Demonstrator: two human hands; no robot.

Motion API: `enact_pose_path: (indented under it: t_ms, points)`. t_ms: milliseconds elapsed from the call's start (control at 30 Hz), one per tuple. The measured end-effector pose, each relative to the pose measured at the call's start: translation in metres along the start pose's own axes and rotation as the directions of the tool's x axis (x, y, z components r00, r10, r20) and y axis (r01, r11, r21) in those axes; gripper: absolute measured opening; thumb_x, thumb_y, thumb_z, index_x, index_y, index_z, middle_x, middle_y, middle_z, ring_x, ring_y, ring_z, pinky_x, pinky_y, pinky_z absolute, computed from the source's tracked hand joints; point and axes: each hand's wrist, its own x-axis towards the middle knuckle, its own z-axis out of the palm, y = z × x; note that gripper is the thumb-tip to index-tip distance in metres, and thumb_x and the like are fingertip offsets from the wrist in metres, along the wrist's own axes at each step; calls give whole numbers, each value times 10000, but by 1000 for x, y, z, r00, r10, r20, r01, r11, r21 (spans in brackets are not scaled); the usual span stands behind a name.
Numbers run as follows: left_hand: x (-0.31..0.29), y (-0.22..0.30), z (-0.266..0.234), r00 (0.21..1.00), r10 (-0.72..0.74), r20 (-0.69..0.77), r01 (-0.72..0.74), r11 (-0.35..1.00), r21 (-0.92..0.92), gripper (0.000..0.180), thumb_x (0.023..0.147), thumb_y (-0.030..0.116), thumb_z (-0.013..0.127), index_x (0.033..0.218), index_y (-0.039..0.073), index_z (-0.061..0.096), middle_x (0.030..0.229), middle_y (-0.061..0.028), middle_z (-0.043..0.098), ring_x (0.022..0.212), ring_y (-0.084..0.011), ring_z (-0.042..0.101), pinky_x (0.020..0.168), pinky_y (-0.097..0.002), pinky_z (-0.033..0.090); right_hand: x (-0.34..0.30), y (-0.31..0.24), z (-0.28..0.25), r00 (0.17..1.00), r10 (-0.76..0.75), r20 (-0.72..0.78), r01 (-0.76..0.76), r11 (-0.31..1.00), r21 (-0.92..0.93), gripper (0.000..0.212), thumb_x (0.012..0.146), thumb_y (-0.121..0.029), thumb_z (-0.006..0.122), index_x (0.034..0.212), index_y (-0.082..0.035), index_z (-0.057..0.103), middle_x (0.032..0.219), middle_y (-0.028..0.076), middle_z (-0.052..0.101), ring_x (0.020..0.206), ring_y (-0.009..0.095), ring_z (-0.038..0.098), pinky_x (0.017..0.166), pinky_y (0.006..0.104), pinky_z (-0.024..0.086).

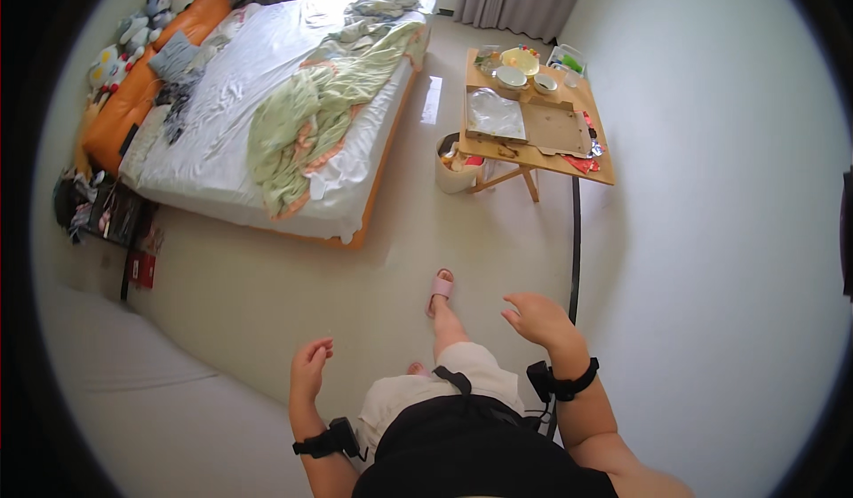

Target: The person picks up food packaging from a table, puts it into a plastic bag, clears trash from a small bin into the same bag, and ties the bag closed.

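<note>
My left hand (309,366) hangs over the floor at the lower left, its fingers loosely curled with nothing visible in them. On the right, my right hand (538,318) is held out in front of me, thumb apart from the fingers and nothing in its grasp. Neither hand touches anything. Closest ahead of both is the pale tiled floor (293,280). Farther off, a folding wooden table (591,171) stands against the right wall, bearing an open cardboard box (555,127), a white bowl (511,77), a smaller bowl (545,83) and a yellow basin (520,61).
A bed (227,80) with a rumpled green quilt (306,116) fills the upper left. A filled waste bin (455,176) stands beside the table. A dark bedside stand (114,214) is at the left, and a pale covered surface (133,382) lies at the lower left.
</note>
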Motion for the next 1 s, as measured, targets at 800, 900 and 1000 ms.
enact_pose_path:
  t_ms: [800,900,1000]
  points:
    - [421,219,83,983,-33,180,26,999,37,256,858,103,480,1087,-2,528,968,-64,580,855,-131,549,760,-237,419,383,50,-121,993,-43,108,3,937,348,335,825,-242,493,1063,-13,548,1063,168,563,996,313,517,850,367,409]
    - [493,238,80,984,-48,169,44,999,27,250,857,114,486,1075,5,540,963,-54,584,845,-125,554,739,-226,418,433,45,-125,991,29,127,-76,919,387,335,824,-241,495,1065,-14,544,1059,166,564,994,308,518,846,365,411]
    - [564,268,69,980,-4,197,7,1000,-13,236,858,107,483,1058,2,550,946,-54,588,849,-119,549,740,-227,419,491,29,-139,992,66,108,-107,892,439,326,824,-232,494,1064,-18,541,1047,164,565,989,309,520,839,360,414]
